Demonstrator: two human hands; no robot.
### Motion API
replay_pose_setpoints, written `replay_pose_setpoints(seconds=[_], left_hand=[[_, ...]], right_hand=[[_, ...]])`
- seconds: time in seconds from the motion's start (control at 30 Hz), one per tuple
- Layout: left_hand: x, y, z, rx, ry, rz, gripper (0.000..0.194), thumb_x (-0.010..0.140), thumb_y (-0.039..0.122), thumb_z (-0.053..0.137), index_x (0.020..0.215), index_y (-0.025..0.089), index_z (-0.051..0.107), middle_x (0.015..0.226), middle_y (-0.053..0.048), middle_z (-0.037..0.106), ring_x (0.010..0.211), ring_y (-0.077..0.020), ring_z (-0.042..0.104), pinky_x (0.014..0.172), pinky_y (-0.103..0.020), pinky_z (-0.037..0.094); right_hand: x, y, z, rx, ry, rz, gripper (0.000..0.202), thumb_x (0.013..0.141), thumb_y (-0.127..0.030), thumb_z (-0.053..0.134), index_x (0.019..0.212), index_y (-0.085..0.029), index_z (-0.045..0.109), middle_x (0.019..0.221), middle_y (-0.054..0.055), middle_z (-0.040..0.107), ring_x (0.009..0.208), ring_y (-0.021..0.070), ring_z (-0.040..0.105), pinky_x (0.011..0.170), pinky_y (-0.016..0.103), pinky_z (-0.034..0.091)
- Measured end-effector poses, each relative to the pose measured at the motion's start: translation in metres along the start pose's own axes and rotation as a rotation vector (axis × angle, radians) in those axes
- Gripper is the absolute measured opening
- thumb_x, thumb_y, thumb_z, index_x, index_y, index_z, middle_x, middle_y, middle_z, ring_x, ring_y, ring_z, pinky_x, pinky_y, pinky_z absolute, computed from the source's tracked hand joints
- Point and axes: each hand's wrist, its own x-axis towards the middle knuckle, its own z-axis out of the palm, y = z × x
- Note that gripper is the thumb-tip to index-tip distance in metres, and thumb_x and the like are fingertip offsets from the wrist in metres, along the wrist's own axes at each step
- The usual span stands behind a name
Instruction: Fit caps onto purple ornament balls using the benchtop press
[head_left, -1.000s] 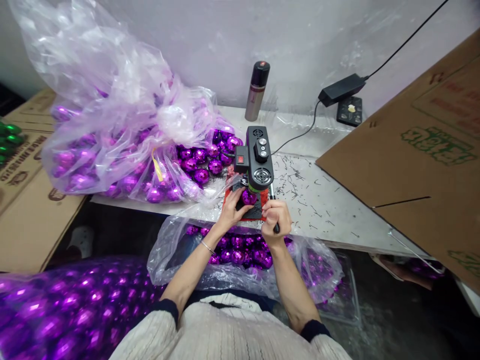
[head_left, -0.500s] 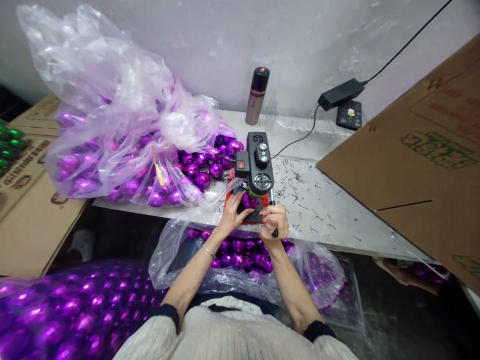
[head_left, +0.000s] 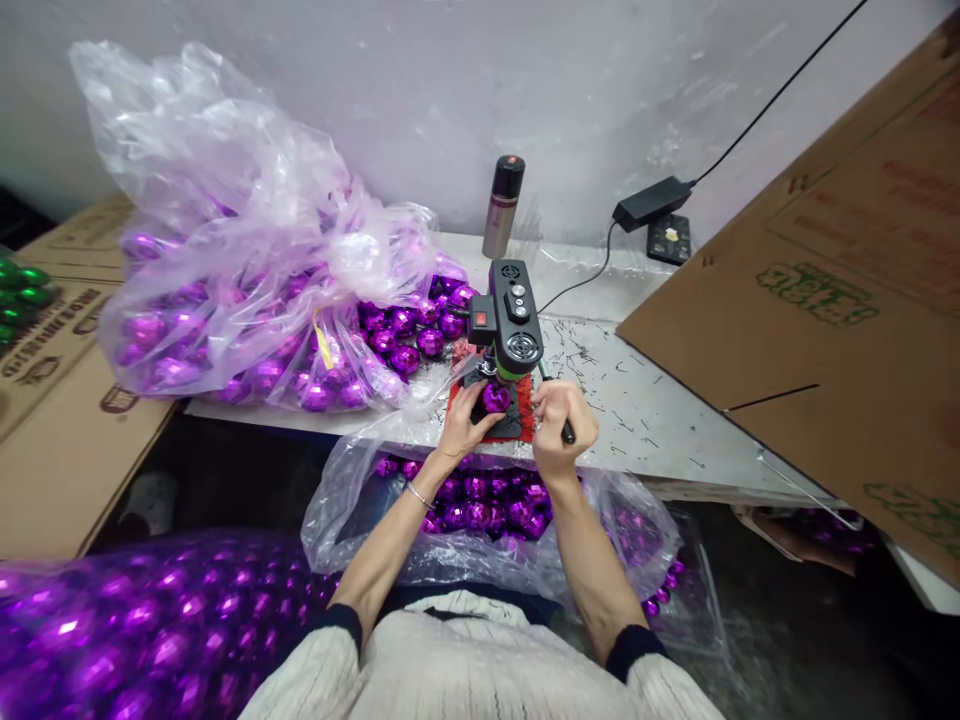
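Note:
A small black bench press machine with a red switch stands on a red mat near the table's front edge. Under its head sits a shiny purple faceted ball. My left hand holds that ball from the left, thumb in front and fingers behind. On the machine's right, my right hand is closed around the black-ended lever handle. The ball's top is partly hidden by the machine head.
A clear bag of purple balls spills onto the table at left. Below the table edge, an open bag holds more balls. A spray can, power adapter and large carton stand behind and right. Dark slivers litter the tabletop.
My right hand has moved to the right and slightly up with the lever handle. My left hand stays at the ball. The whole view has shifted a little.

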Motion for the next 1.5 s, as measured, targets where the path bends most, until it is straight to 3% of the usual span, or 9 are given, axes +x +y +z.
replay_pose_setpoints(seconds=[0.27,0.4,0.47,0.57,0.67,0.87,1.07,1.27,1.5], left_hand=[[-0.045,0.025,-0.039,0.211,-0.135,0.200,0.093,0.086,0.070,0.065,0.156,0.016,0.036,0.148,-0.024,0.055,0.140,-0.0367,0.054,0.116,-0.060,0.043],[0.018,0.011,-0.060,0.339,0.149,-0.018,0.052,0.105,0.045,0.042,0.146,0.013,0.051,0.144,-0.022,0.059,0.137,-0.0317,0.056,0.116,-0.052,0.044],[0.061,-0.002,-0.067,0.445,0.250,-0.198,0.052,0.106,0.045,0.038,0.137,0.008,0.057,0.137,-0.027,0.062,0.129,-0.0351,0.060,0.112,-0.053,0.045],[0.110,-0.021,-0.073,0.617,0.136,-0.404,0.055,0.100,0.053,0.050,0.118,0.003,0.065,0.112,-0.030,0.071,0.115,-0.0422,0.064,0.102,-0.059,0.046],[0.125,-0.030,-0.076,0.699,0.006,-0.422,0.054,0.092,0.057,0.064,0.106,0.005,0.067,0.099,-0.027,0.073,0.110,-0.0439,0.065,0.103,-0.062,0.043],[0.089,-0.015,-0.080,0.387,0.075,-0.315,0.064,0.090,0.057,0.068,0.135,0.013,0.058,0.121,-0.021,0.073,0.113,-0.0347,0.069,0.103,-0.051,0.050],[0.021,-0.001,-0.040,-0.262,0.012,-0.290,0.061,0.098,0.061,0.053,0.141,0.019,0.053,0.129,-0.016,0.071,0.113,-0.0247,0.072,0.098,-0.041,0.059],[-0.002,0.001,-0.015,-0.049,0.089,-0.298,0.064,0.089,0.065,0.065,0.135,0.021,0.061,0.129,-0.016,0.069,0.123,-0.0329,0.065,0.109,-0.054,0.049],[0.006,0.010,-0.013,0.099,-0.017,-0.227,0.064,0.088,0.063,0.068,0.137,0.021,0.061,0.127,-0.016,0.069,0.122,-0.0327,0.062,0.109,-0.051,0.044]], right_hand=[[-0.001,-0.003,-0.004,0.005,-0.047,-0.010,0.029,0.098,-0.015,0.048,0.071,-0.022,0.055,0.069,0.000,0.062,0.067,0.0147,0.061,0.062,0.031,0.046],[-0.007,0.000,-0.002,0.012,-0.027,-0.024,0.029,0.097,-0.013,0.049,0.070,-0.022,0.055,0.069,0.000,0.062,0.066,0.0144,0.060,0.061,0.030,0.044],[-0.006,0.000,-0.002,0.017,-0.032,-0.036,0.029,0.097,-0.013,0.048,0.070,-0.022,0.055,0.068,0.000,0.061,0.066,0.0146,0.060,0.061,0.030,0.044],[-0.004,-0.001,-0.004,0.019,-0.048,-0.053,0.028,0.097,-0.012,0.048,0.070,-0.022,0.054,0.070,0.000,0.062,0.067,0.0145,0.061,0.061,0.030,0.045],[-0.004,-0.001,-0.005,0.010,-0.067,-0.066,0.028,0.096,-0.011,0.049,0.071,-0.022,0.054,0.071,-0.001,0.062,0.068,0.0138,0.062,0.061,0.029,0.045],[-0.004,0.000,-0.005,-0.009,-0.069,-0.092,0.027,0.097,-0.012,0.049,0.072,-0.022,0.054,0.069,0.000,0.061,0.067,0.0148,0.062,0.059,0.030,0.046],[-0.005,0.000,-0.005,-0.003,-0.061,-0.081,0.027,0.097,-0.012,0.049,0.072,-0.022,0.054,0.068,-0.001,0.062,0.067,0.0145,0.062,0.061,0.030,0.047],[-0.005,0.000,-0.007,-0.031,-0.096,-0.090,0.026,0.098,-0.015,0.048,0.074,-0.022,0.056,0.070,0.001,0.063,0.067,0.0153,0.063,0.061,0.031,0.047],[-0.006,0.000,-0.008,-0.032,-0.101,-0.098,0.025,0.097,-0.013,0.047,0.076,-0.022,0.055,0.072,0.001,0.063,0.067,0.0142,0.062,0.061,0.030,0.048]])
